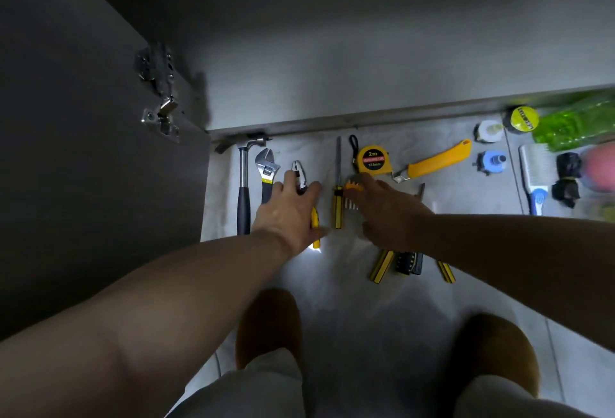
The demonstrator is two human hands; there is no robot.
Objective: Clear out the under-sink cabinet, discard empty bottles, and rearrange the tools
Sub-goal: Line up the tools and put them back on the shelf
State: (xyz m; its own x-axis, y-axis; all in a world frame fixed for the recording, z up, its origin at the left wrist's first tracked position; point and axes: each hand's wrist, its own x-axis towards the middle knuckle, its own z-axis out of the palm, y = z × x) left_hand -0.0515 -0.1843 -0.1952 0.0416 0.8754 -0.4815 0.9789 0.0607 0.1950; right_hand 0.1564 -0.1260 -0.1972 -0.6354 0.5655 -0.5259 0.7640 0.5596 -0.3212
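Tools lie in a row on the grey floor before the open cabinet: a hammer (pixel 244 184), an adjustable wrench (pixel 267 171), pliers (pixel 300 173) with yellow handles, and a yellow-handled screwdriver (pixel 338 191). My left hand (pixel 289 214) rests flat over the pliers, fingers spread on them. Over a small orange hex-key set (pixel 353 188) lies my right hand (pixel 386 214), its fingertips touching the set. A yellow tape measure (pixel 373 160) and a yellow-handled cutter (pixel 436 161) lie beyond. More yellow-and-black handles (pixel 382 266) stick out under my right forearm.
The dark cabinet door (pixel 100 151) stands open at left with its hinge (pixel 159 94). At right are a green bottle (pixel 579 121), tape rolls (pixel 522 119), a blue fitting (pixel 493 161), a white brush (pixel 535 174) and a black bundle (pixel 567 177). My slippered feet (pixel 269 324) stand below.
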